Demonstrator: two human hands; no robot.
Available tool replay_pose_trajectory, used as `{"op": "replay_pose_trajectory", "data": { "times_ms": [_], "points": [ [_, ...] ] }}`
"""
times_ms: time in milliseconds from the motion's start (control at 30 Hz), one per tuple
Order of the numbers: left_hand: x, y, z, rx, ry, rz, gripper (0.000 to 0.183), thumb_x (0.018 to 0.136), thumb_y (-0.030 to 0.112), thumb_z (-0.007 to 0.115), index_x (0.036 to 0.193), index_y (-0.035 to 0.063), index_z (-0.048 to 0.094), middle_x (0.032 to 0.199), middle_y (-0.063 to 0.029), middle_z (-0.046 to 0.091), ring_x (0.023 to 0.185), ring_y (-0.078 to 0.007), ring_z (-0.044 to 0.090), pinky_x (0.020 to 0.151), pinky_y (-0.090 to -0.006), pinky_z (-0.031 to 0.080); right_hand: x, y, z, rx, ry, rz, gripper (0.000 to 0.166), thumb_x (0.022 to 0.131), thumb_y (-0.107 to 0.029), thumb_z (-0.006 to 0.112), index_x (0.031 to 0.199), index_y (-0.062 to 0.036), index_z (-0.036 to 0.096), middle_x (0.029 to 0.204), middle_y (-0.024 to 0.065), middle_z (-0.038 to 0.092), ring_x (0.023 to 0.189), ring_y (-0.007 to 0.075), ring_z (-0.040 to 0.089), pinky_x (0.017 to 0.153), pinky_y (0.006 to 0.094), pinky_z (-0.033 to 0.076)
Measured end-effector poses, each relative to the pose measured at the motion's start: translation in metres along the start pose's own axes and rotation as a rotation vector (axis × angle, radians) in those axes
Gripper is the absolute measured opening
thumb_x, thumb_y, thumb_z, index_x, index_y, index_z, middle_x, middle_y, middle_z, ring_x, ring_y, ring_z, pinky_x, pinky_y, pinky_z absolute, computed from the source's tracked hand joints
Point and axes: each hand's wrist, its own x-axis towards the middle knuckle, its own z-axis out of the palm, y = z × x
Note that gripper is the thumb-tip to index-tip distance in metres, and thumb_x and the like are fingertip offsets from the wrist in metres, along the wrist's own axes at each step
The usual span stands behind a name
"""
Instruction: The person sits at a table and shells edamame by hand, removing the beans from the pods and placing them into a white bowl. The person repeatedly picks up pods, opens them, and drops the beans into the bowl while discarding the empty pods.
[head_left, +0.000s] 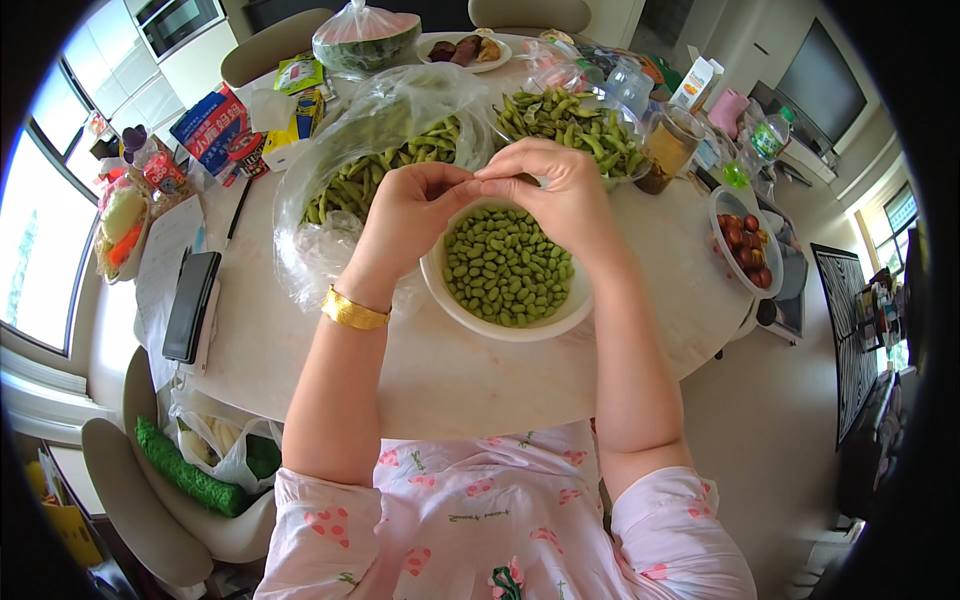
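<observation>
My left hand (420, 210) and my right hand (559, 191) meet at the fingertips, above the far rim of a white bowl (502, 334). Shelled green edamame beans (506, 266) fill much of the bowl. Part of a green-brown edamame pod (531, 180) shows beneath my right fingers; the rest is hidden. What the left fingertips pinch is too covered to tell. Behind my left hand lies a clear plastic bag (390, 97) of edamame pods (352, 184). Beyond my right hand, more pods (577, 124) are heaped in a clear container.
A phone (191, 307) and papers (161, 240) lie left. A glass jar (670, 146) and a bowl of small dark-red fruit (742, 251) stand right. Wrapped watermelon (367, 41) and a plate (465, 56) of food are at the back. A chair (142, 502) holds bagged vegetables (225, 442).
</observation>
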Motion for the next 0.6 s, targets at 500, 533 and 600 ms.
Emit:
{"op": "replay_pose_trajectory", "data": {
  "times_ms": [500,533,600],
  "points": [
    [0.003,-0.007,0.010,0.044,0.097,-0.023,0.023,0.090,0.018,0.069,0.097,-0.0043,0.069,0.075,0.0016,0.064,0.061,-0.0053,0.052,0.055,-0.0214,0.042,-0.003,0.048,-0.051,-0.774,0.456,0.288,0.016,0.089,-0.022,0.068,0.092,-0.0064,0.071,0.082,0.0084,0.070,0.071,0.0246,0.067,0.066,0.0363,0.051],
    [0.003,-0.006,0.008,-0.002,0.078,-0.047,0.023,0.091,0.018,0.069,0.097,-0.0040,0.069,0.075,0.0018,0.064,0.061,-0.0047,0.051,0.054,-0.0209,0.041,-0.005,0.052,-0.055,-0.916,0.416,0.310,0.015,0.088,-0.021,0.068,0.091,-0.0072,0.071,0.082,0.0084,0.069,0.071,0.0263,0.067,0.067,0.0380,0.051],
    [0.003,-0.005,0.007,-0.066,0.052,-0.080,0.023,0.091,0.019,0.069,0.098,-0.0031,0.069,0.075,0.0022,0.063,0.059,-0.0036,0.049,0.053,-0.0200,0.040,-0.006,0.058,-0.058,-0.881,0.421,0.266,0.014,0.086,-0.021,0.069,0.087,-0.0069,0.071,0.080,0.0080,0.068,0.070,0.0268,0.066,0.066,0.0387,0.050]
  ]
}}
